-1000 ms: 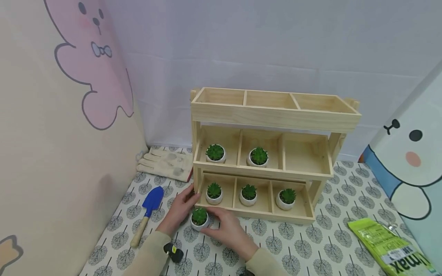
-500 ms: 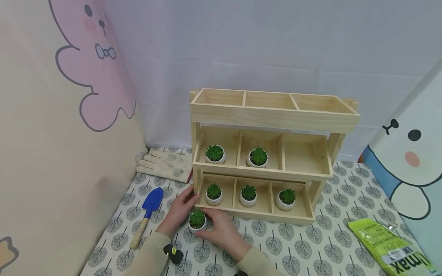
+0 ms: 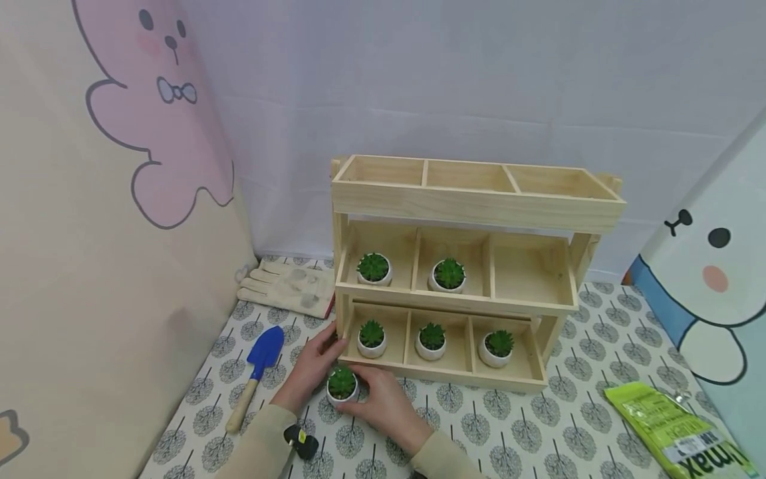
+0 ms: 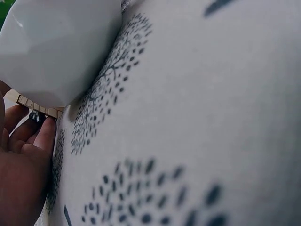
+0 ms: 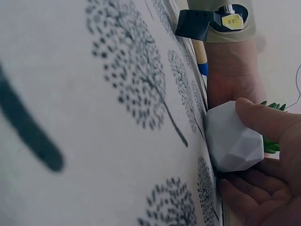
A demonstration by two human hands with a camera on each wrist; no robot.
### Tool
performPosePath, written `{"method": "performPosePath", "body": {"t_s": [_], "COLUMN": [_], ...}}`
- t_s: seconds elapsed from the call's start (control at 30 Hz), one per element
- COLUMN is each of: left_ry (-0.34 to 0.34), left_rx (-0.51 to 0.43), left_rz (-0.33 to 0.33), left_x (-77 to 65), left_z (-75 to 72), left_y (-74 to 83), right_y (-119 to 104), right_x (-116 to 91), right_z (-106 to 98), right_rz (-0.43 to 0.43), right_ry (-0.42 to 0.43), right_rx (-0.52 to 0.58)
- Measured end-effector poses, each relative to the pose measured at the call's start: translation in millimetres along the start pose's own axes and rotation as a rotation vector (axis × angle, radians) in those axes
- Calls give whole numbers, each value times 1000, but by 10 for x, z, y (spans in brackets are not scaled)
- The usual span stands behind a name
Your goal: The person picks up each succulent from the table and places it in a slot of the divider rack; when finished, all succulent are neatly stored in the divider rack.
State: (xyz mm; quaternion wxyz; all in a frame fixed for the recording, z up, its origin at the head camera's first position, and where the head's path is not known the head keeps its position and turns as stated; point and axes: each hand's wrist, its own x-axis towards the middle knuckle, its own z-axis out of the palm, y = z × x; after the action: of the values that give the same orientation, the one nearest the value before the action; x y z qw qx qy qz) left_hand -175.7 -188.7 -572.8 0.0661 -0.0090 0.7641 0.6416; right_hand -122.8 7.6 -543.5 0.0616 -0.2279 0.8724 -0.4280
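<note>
A small succulent in a white faceted pot [image 3: 342, 386] stands on the patterned cloth in front of the wooden plant shelf [image 3: 479, 207]. My right hand [image 3: 385, 407] grips this pot from the right; in the right wrist view the thumb lies on one side of the white pot [image 5: 230, 143] and the fingers on the other. Left of it, my left hand [image 3: 311, 366] holds the shelf's lower left corner, fingers curled behind the post. The left wrist view has the left hand [image 4: 28, 165] at the wooden edge beyond the pot [image 4: 61, 47].
Several potted succulents sit in the shelf's lower tiers, among them one in the middle tier [image 3: 449, 274]. Left lie a blue trowel [image 3: 263, 352] and cream work gloves [image 3: 290, 286]. A green bag [image 3: 676, 426] lies at the right. Fabric walls enclose the cloth.
My right hand and the potted succulent have shifted slightly left, nearer the left wrist, then stayed there. The left hand keeps its place at the shelf corner.
</note>
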Motion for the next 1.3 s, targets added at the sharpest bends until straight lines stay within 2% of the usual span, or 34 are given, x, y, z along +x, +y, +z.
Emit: {"method": "performPosePath", "body": {"t_s": [0.43,0.6,0.83,1.03,1.3], "left_ry": [8,7,8,20,22], "left_rx": [4,21,29,39,32], "left_rz": [8,9,21,23,36], "left_x": [4,3,0,-3,-4], "left_z": [19,10,2,11,20], "left_y": [-4,2,0,5,-1], "right_y": [27,30,64,72,28], "right_x": [-50,-77,-129,-189,-270], "right_z": [12,-9,-55,-115,-263], "right_rz": [7,4,46,62,73], "right_ry": [47,42,37,32,60], "right_rx": [37,96,135,221,169]}}
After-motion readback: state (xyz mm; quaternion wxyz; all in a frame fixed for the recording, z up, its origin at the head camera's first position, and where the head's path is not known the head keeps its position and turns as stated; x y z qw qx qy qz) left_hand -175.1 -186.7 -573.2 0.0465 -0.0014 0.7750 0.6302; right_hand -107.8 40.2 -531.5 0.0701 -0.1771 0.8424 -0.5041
